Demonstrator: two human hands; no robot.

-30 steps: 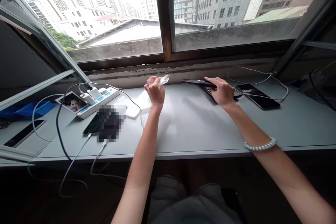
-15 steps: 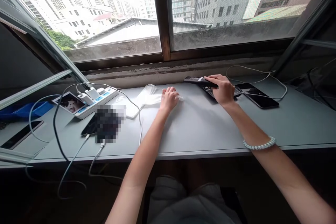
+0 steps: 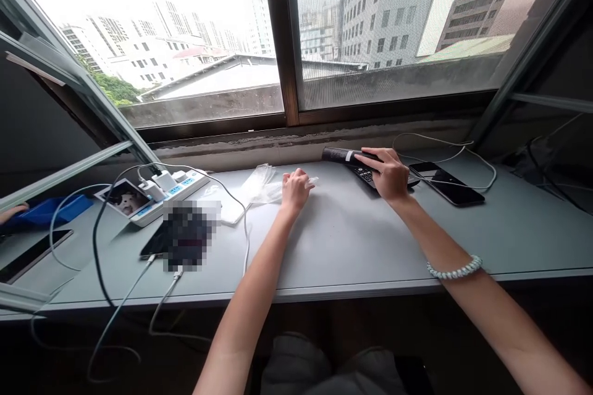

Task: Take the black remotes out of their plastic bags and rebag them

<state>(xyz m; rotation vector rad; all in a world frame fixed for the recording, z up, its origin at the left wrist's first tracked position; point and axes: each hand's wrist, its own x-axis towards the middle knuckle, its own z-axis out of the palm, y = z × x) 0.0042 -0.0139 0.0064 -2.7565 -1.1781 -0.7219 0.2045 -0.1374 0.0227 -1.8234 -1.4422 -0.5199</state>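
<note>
My left hand (image 3: pixel 296 191) is closed on the crumpled end of a clear plastic bag (image 3: pixel 260 186) that lies on the desk. My right hand (image 3: pixel 390 174) has its fingers bent over a long black piece with a white band (image 3: pixel 337 155), gripping it from above. Under that piece lies a black device with a keypad (image 3: pixel 364 174); whether the two are joined I cannot tell. The palm hides part of both. A black smartphone (image 3: pixel 447 183) rests just right of my right hand, with a pale cable across it.
A white power strip (image 3: pixel 172 194) with plugs stands at the left. Near it lie a photo card (image 3: pixel 123 196), a dark, partly blurred device (image 3: pixel 155 237) on a cable, and another phone (image 3: pixel 34 256). Another person's hand (image 3: pixel 13 212) touches a blue tray (image 3: pixel 55 210).
The view has tilted up slightly. The long black piece has rolled or turned a little under my right hand. Another person's hand has appeared at the far left.
</note>
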